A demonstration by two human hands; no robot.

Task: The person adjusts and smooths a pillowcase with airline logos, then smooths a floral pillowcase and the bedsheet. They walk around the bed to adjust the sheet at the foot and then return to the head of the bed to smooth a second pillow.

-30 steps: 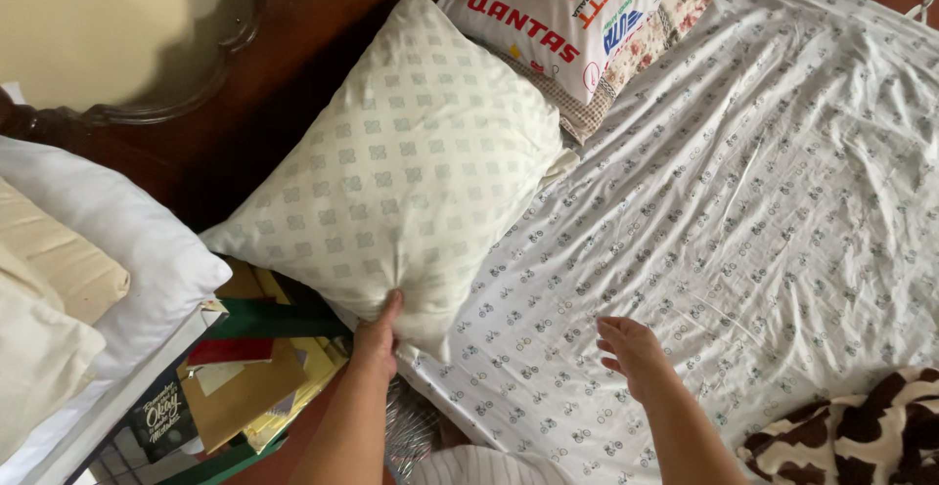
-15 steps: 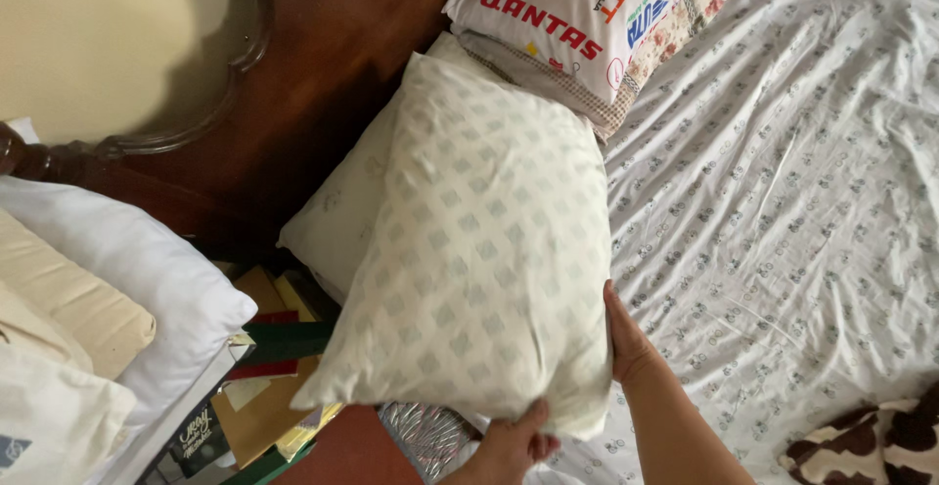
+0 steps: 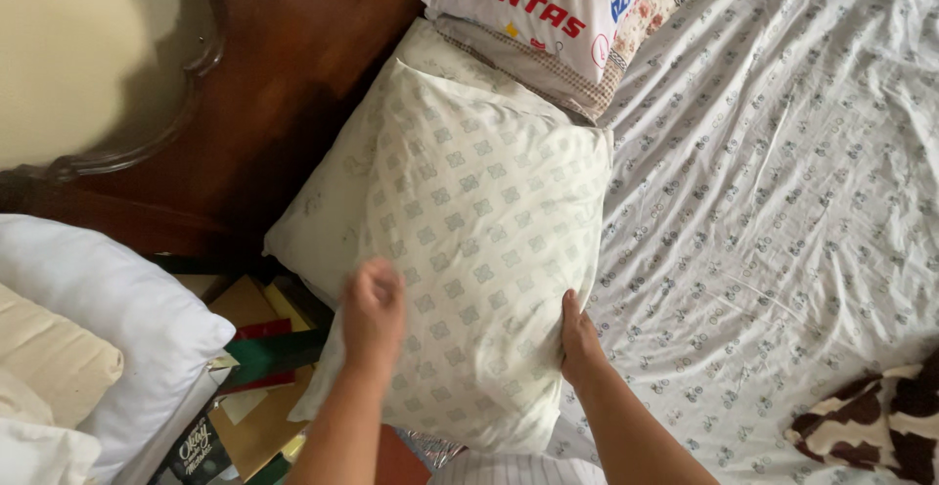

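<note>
Biggest thing here is the bed sheet (image 3: 782,201), pale with tiny prints, filling everything from 12 to 5 o'clock. The dark wooden headboard (image 3: 284,84) runs up around 11 o'clock. Dead centre lies the pale patterned pillow (image 3: 469,211), its top end tucked under a printed pillow (image 3: 548,16) at 12. White cushions (image 3: 98,319) sit at 8 o'clock, a cow-print blanket (image 3: 871,426) at 4. The hands are apart: right hand (image 3: 579,340) grips the pillow's edge, left hand (image 3: 372,311) is blurred, resting on its near face.
</note>
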